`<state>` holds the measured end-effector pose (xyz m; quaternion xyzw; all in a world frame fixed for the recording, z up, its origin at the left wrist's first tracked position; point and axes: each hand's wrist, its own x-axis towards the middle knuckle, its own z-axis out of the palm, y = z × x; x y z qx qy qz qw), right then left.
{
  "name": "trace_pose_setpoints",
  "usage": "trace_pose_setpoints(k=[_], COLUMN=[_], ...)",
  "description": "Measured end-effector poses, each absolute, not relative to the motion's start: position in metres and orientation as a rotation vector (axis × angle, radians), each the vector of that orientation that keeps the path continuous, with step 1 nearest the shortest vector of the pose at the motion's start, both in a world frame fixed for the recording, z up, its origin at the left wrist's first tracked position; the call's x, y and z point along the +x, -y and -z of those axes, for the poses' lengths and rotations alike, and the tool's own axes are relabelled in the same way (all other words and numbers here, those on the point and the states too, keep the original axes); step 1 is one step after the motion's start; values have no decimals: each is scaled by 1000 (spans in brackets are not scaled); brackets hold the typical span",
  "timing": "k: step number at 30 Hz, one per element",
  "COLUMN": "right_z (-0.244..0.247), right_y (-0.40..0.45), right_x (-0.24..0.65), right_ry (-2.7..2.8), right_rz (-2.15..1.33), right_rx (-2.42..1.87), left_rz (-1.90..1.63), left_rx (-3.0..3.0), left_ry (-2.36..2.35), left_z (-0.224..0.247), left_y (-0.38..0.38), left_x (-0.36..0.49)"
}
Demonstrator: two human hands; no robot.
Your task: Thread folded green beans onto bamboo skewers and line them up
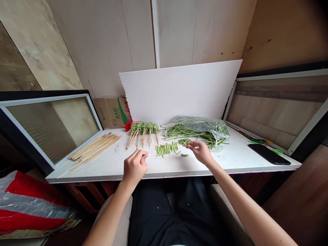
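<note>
My left hand (135, 165) is closed around the bare end of a thin wooden skewer (152, 152). Along that skewer runs a row of cut green bean pieces (166, 149), threaded crosswise just above the white table. My right hand (201, 152) has its fingertips pinched at the edge of a small pile of cut bean pieces (183, 141); whatever lies between them is hidden. A few loose bean pieces (184, 155) rest on the table below the pile.
Finished bean skewers (145, 128) are stacked at the back, beside a cardboard box (112, 111). Bare skewers (96, 148) lie at left. Long green beans (179, 131) fill a clear plastic bag (207, 124). A black phone (269, 153) lies at right on the white table (159, 171).
</note>
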<state>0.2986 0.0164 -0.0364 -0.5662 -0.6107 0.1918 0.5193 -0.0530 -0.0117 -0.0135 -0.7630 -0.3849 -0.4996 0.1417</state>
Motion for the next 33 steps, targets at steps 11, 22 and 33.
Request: trace_pose_setpoints(k=[11, 22, 33], right_z=[8, 14, 17], right_y=[13, 14, 12], right_x=[250, 246, 246], right_ry=[1149, 1133, 1152], right_rz=[-1147, -1214, -1138], right_rx=[-832, -849, -852], left_rz=[1465, 1462, 1440], left_rx=[-2244, -2177, -2190], left_ry=[1073, 1112, 1149], left_z=[17, 13, 15], left_y=[12, 12, 12], left_x=[-50, -51, -51])
